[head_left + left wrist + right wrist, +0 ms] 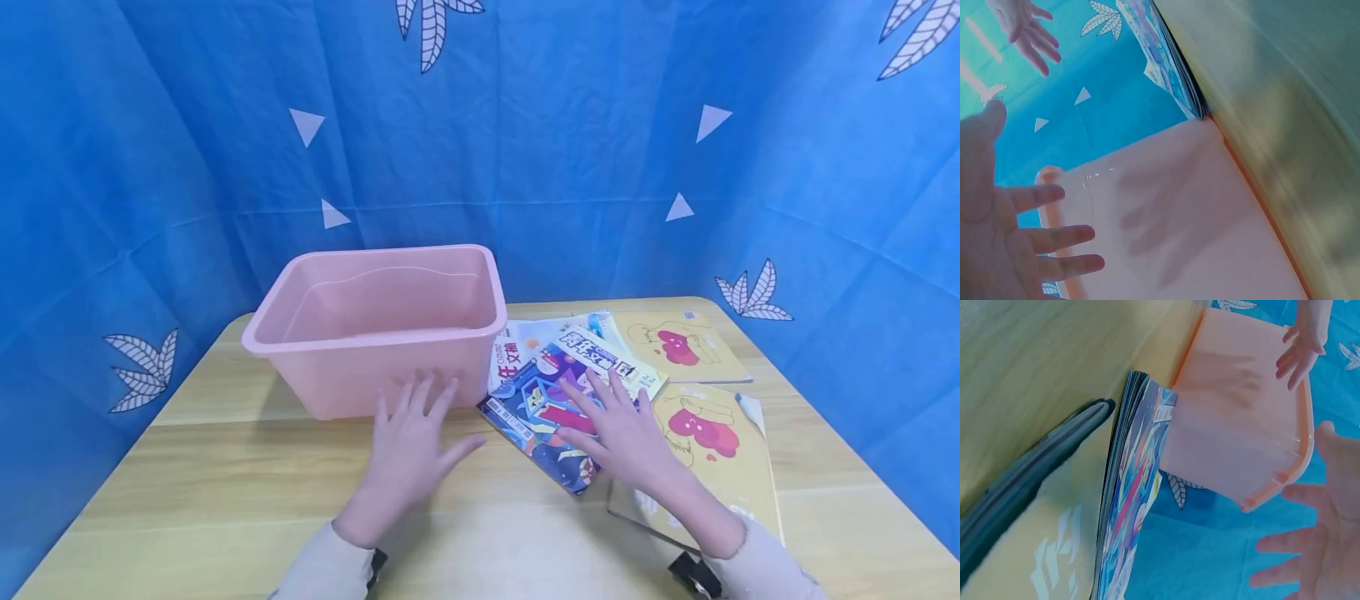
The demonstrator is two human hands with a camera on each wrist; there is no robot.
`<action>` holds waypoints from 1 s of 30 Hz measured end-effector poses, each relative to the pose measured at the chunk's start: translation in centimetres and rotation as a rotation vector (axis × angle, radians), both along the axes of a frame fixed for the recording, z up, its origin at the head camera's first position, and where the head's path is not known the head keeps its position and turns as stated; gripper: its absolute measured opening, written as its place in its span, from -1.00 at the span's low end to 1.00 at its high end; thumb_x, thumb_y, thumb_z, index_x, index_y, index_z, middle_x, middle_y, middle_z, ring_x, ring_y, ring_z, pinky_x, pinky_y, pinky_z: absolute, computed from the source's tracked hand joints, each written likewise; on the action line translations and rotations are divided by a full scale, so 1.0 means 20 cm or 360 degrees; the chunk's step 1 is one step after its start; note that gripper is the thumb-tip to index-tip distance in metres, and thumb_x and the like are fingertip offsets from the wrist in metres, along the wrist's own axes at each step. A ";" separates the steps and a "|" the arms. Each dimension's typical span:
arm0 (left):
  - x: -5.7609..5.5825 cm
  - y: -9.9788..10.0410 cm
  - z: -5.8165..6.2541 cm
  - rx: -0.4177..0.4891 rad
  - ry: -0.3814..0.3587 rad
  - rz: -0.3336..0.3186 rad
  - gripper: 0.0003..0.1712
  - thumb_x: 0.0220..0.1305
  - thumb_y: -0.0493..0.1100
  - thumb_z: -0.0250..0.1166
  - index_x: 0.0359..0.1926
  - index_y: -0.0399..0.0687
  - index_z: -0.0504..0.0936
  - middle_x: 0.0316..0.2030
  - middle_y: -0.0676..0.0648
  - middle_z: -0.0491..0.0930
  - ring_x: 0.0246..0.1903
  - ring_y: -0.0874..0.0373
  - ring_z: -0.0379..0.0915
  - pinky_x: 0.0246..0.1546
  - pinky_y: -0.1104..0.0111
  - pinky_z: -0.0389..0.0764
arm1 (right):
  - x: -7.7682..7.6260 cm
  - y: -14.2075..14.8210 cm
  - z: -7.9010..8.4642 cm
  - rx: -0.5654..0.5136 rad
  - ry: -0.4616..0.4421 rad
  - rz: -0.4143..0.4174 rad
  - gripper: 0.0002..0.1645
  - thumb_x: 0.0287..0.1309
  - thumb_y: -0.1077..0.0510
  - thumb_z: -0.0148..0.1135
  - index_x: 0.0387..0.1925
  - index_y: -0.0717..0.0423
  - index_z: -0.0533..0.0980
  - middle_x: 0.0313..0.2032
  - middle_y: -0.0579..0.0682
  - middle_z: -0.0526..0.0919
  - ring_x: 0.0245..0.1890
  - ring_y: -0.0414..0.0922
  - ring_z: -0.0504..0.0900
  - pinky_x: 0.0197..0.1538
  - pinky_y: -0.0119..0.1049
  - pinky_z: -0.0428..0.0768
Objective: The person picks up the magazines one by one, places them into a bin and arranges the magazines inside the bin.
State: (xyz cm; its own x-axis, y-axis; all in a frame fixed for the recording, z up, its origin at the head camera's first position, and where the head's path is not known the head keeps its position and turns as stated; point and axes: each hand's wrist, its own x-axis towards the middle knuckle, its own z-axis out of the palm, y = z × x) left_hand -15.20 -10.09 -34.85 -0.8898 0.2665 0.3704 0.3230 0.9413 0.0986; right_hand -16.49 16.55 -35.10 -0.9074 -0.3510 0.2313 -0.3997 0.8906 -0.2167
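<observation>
A pink plastic bin (382,367) stands at the back left of the wooden table, its inside bare where it shows. My left hand (408,450) hovers in front of its near wall, fingers spread and holding nothing; its shadow falls on that wall in the left wrist view. To the right of the bin lies a magazine with a dark blue and purple cover (543,408), overlapping other magazines. Above this magazine is my right hand (626,433), fingers spread, with a gap below it in the right wrist view (1316,544).
Yellow-covered books with pink shapes, one near (720,475) and one farther back (667,346), lie on the right. A white magazine (506,358) rests partly under the blue one, close to the bin. Blue cloth (570,150) hangs around the table's back and sides.
</observation>
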 end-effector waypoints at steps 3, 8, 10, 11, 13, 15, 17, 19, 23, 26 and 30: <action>-0.01 -0.02 0.02 0.0049 0.0012 -0.0007 -0.13 0.11 0.43 -0.08 0.24 -0.09 0.28 0.21 -0.22 0.22 0.21 -0.16 0.07 0.14 -0.17 -0.06 | -0.01 0.01 0.00 -0.0074 0.0051 0.0064 -0.31 0.08 -0.24 0.09 0.21 -0.06 0.31 0.19 0.23 0.27 0.24 0.28 0.01 0.08 0.37 -0.02; -0.02 -0.05 0.04 0.0182 0.0083 -0.0053 -0.25 0.13 0.27 0.09 0.13 -0.23 0.38 0.12 -0.25 0.35 0.13 -0.18 0.21 0.11 -0.10 0.12 | -0.02 0.03 0.00 -0.0240 0.0147 0.0193 -0.52 0.06 -0.05 0.20 0.02 0.05 0.49 0.08 0.20 0.40 0.16 0.23 0.21 0.04 0.27 0.21; -0.02 -0.07 0.05 0.0232 0.0141 -0.0070 -0.29 0.12 0.23 0.14 0.09 -0.25 0.42 0.07 -0.26 0.40 0.08 -0.18 0.27 0.08 -0.06 0.20 | -0.03 0.03 0.01 -0.0328 0.0140 0.0243 -0.56 0.05 -0.01 0.22 -0.03 0.07 0.52 0.05 0.18 0.43 0.14 0.20 0.27 0.03 0.22 0.27; -0.02 -0.08 0.05 0.0254 0.0176 -0.0078 -0.30 0.11 0.21 0.16 0.06 -0.26 0.44 0.04 -0.25 0.43 0.06 -0.17 0.29 0.06 -0.04 0.25 | -0.04 0.03 0.01 -0.0371 0.0127 0.0266 -0.57 0.05 0.00 0.23 -0.04 0.08 0.53 0.04 0.18 0.44 0.12 0.18 0.30 0.02 0.20 0.30; -0.03 -0.10 0.05 0.0301 0.0260 -0.0103 -0.35 0.10 0.17 0.21 0.02 -0.27 0.47 -0.02 -0.25 0.47 0.01 -0.15 0.34 0.02 -0.01 0.31 | -0.05 0.03 0.01 -0.0464 0.0108 0.0316 -0.60 0.05 0.03 0.23 -0.07 0.11 0.54 0.02 0.18 0.47 0.09 0.16 0.34 0.02 0.16 0.33; -0.04 -0.12 0.06 0.0344 0.0350 -0.0138 -0.39 0.09 0.14 0.23 -0.02 -0.27 0.50 -0.07 -0.25 0.50 -0.02 -0.13 0.37 -0.03 0.02 0.36 | -0.05 0.04 0.00 -0.0533 0.0093 0.0350 -0.63 0.06 0.05 0.23 -0.10 0.13 0.55 -0.02 0.16 0.50 0.07 0.14 0.37 0.01 0.13 0.36; -0.04 -0.14 0.06 0.0380 0.0434 -0.0179 -0.44 0.07 0.08 0.26 -0.06 -0.29 0.52 -0.11 -0.24 0.53 -0.06 -0.12 0.40 -0.07 0.04 0.39 | -0.05 0.04 0.00 -0.0582 0.0076 0.0368 -0.65 0.06 0.06 0.23 -0.12 0.14 0.56 -0.05 0.13 0.52 0.04 0.11 0.41 0.00 0.09 0.39; -0.05 -0.16 0.07 0.0415 0.0508 -0.0220 -0.48 0.04 0.02 0.30 -0.10 -0.30 0.53 -0.14 -0.24 0.54 -0.09 -0.11 0.41 -0.08 0.04 0.40 | -0.05 0.04 -0.01 -0.0595 0.0053 0.0371 -0.65 0.07 0.06 0.23 -0.12 0.15 0.56 -0.07 0.11 0.54 0.02 0.10 0.42 -0.01 0.08 0.40; -0.06 -0.20 0.08 0.0481 0.0657 -0.0294 -0.54 0.01 -0.06 0.31 -0.15 -0.33 0.54 -0.19 -0.26 0.55 -0.10 -0.14 0.41 -0.07 0.03 0.38 | -0.05 0.04 -0.01 -0.0589 0.0016 0.0372 -0.65 0.06 0.08 0.23 -0.13 0.18 0.55 -0.07 0.10 0.54 0.03 0.10 0.42 0.00 0.08 0.39; -0.08 -0.24 0.09 0.0516 0.0797 -0.0336 -0.53 0.08 0.01 0.24 -0.18 -0.35 0.55 -0.21 -0.28 0.55 -0.09 -0.18 0.40 -0.05 0.01 0.36 | -0.06 0.05 -0.02 -0.0593 0.0034 0.0386 -0.67 0.06 0.10 0.23 -0.15 0.19 0.55 -0.09 0.09 0.56 0.02 0.10 0.43 0.00 0.07 0.40; -0.10 -0.30 0.12 0.0551 0.0902 -0.0324 -0.49 0.17 0.10 0.14 -0.21 -0.34 0.56 -0.20 -0.27 0.55 -0.05 -0.19 0.37 -0.03 -0.01 0.33 | -0.07 0.05 -0.02 -0.0607 0.0059 0.0407 -0.70 0.07 0.11 0.23 -0.16 0.16 0.56 -0.11 0.06 0.58 -0.01 0.07 0.46 -0.03 0.05 0.43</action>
State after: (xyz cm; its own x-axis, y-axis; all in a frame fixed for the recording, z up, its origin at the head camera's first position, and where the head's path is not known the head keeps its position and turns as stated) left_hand -17.22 -16.16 -32.45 -0.4787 0.1899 0.8572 0.5801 0.8013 0.1464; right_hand -17.80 17.49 -35.57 -0.7914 -0.4458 0.4183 -0.6099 0.6218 -0.4913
